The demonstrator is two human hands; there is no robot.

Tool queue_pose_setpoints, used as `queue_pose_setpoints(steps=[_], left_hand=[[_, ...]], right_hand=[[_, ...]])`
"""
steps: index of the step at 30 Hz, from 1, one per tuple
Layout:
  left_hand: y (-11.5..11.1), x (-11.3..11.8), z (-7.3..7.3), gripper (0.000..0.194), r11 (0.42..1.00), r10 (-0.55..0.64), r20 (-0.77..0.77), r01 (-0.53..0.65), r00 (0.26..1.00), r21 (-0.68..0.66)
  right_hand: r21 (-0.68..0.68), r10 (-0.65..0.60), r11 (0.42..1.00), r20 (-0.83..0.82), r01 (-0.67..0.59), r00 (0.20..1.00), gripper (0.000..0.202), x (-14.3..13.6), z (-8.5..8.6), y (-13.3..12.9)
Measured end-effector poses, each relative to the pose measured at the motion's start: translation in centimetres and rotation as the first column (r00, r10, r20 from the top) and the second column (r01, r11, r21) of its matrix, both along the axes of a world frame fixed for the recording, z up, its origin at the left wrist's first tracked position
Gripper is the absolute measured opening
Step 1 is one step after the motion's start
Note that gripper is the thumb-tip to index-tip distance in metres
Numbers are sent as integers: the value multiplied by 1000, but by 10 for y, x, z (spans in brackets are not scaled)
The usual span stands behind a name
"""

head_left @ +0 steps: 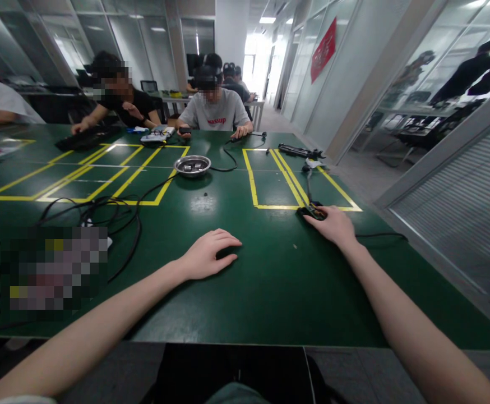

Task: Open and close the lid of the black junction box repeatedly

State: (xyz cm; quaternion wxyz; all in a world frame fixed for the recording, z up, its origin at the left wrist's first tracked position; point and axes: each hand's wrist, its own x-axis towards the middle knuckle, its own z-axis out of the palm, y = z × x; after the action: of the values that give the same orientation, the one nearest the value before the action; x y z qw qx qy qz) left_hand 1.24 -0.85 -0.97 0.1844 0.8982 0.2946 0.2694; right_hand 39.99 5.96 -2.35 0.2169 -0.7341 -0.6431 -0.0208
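My left hand (pixel 211 253) rests on the green table (pixel 262 303) near the middle, its thumb and fingers apart with nothing between them. Further right, my right hand (pixel 333 224) has its thumb and fingers around a small black device (pixel 303 212) that shows thin coloured wires, just at the front line of the right yellow tape frame (pixel 251 188). A dark cable or strip (pixel 309 185) runs from this device toward the back. Another black cable (pixel 382 234) lies on the table to the right of my right wrist.
A metal bowl (pixel 192 165) with small metal parts stands at centre back. Tangled black cables (pixel 138 224) lie at the left beside a blurred-out item (pixel 58 269). Black elongated parts (pixel 299 151) lie at back right. People sit across the table, one handling a cabled part (pixel 245 138).
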Motion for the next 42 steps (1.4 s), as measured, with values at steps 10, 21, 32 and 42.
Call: queue_pose_setpoints(steps=[10, 21, 32, 42], left_hand=[[-3, -2, 7, 37, 993, 27, 20, -30, 999, 117], [-5, 5, 7, 50, 996, -21, -112, 30, 994, 81], [-9, 10, 4, 52, 999, 20, -92, -17, 996, 30], [-3, 11, 1, 60, 997, 83, -108, -81, 991, 18]], right_hand=[[-69, 868, 446, -212, -892, 450, 52, -120, 19, -63], [48, 858, 441, -314, -896, 406, 37, -109, 27, -65], [111, 840, 467, -365, -877, 401, 33, -112, 15, -64], [128, 860, 448, -332, -885, 387, 38, -132, 7, -74]])
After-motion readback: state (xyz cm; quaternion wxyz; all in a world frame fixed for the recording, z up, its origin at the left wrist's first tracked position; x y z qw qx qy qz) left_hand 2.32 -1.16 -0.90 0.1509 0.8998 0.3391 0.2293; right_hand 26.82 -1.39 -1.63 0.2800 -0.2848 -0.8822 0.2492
